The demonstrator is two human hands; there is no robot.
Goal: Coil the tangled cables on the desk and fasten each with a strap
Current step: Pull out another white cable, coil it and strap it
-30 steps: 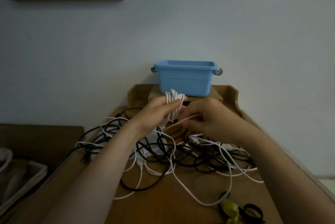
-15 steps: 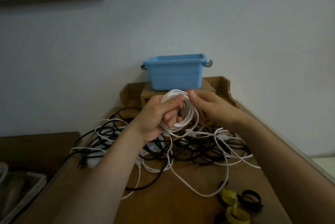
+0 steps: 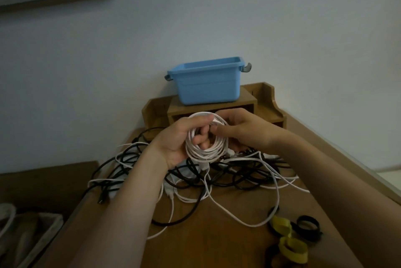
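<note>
The white coil is held up over the tangled cables, off the worktop, in front of the wooden organiser that carries the blue bin. The left hand is curled round the coil's left side, with its fingers passed through the loop and the thumb laid over the top. The right hand is clamped on the coil's right side, thumb in front; its other fingers are hidden behind the turns.

Several turns are formed. A loose tail drops from the coil's bottom, sweeps over the worktop and runs back toward the pile. Its end can't be made out.

Step judged: the white cable is being wound, with no strap on it yet. The task is judged early, since the pile looks mostly unsorted.

To do it well:
- Turns should be kept the same size and pinned flat under the left thumb so none spring off.
- The tail should be fed in by the right hand with light tension, not yanked, as it seems to cross the black cables and could drag the pile.
- A snag should be lifted clear before the next turn.
- The coil should be left gripped in one hand when a strap is fetched. The yellow straps and black strap lie near the right forearm, well apart from the coil.
</note>
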